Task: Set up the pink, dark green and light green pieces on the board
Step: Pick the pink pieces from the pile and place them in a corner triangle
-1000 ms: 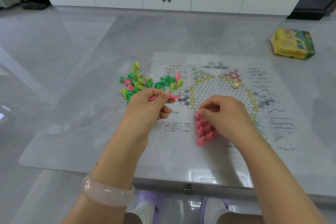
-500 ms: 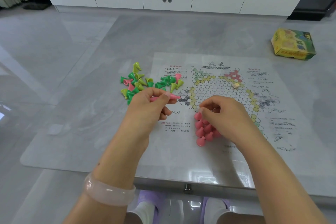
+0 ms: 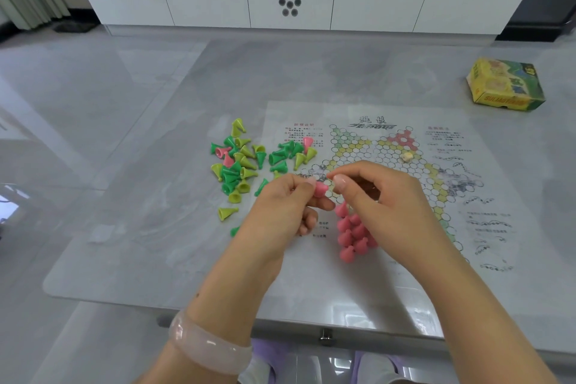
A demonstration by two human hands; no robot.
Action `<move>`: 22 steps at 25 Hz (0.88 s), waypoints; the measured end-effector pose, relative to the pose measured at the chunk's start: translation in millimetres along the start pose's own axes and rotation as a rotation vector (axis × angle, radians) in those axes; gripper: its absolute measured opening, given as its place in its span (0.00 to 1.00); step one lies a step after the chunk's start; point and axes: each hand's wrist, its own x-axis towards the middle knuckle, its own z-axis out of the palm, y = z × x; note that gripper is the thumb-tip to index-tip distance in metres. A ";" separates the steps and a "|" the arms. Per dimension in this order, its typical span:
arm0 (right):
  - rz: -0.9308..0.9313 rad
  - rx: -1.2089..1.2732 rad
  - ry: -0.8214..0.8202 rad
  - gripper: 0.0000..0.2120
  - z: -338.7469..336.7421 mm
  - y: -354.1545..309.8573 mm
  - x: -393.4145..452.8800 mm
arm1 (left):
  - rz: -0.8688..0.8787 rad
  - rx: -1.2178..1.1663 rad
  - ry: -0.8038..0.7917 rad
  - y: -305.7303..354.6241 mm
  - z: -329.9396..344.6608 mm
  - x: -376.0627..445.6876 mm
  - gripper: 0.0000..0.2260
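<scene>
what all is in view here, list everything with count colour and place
board: one, white printed sheet with a hexagon grid, on the table, right of centre
standing pink pieces: a cluster, exact count hidden by the right hand, at the board's near point
loose pieces: a pile, dark green, light green and a few pink, left of the board
small pale object: one, cream, on the grid's far part
box: one, yellow and green, far right of the table
cabinet: white, drawers, along the far wall
bangle: one, pale pink, left wrist
left hand: pinches one pink piece
right hand: fingers curled, reaching to that piece
</scene>
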 end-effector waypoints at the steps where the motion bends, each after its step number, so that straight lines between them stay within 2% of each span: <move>1: -0.012 0.005 -0.007 0.06 -1.2 -0.1 -0.5 | -0.003 0.006 -0.002 -0.3 0.4 0.0 0.10; 7: -0.039 0.003 -0.022 0.06 -8.6 1.3 -3.1 | -0.023 0.053 -0.069 -1.1 4.7 -0.8 0.10; 10: -0.076 -0.050 0.119 0.07 -25.1 4.5 -0.4 | 0.012 0.097 -0.037 0.7 2.9 -0.6 0.09; 13: -0.036 -0.168 0.228 0.09 -48.6 14.1 2.6 | 0.060 0.117 0.088 1.2 -6.7 3.5 0.11; 17: 0.058 -0.352 0.146 0.09 -68.9 29.2 -3.7 | 0.045 0.041 0.185 3.9 -21.9 10.1 0.11; 22: 0.115 -0.528 0.008 0.08 -70.4 38.1 -7.6 | 0.027 -0.025 0.190 7.7 -27.1 14.4 0.11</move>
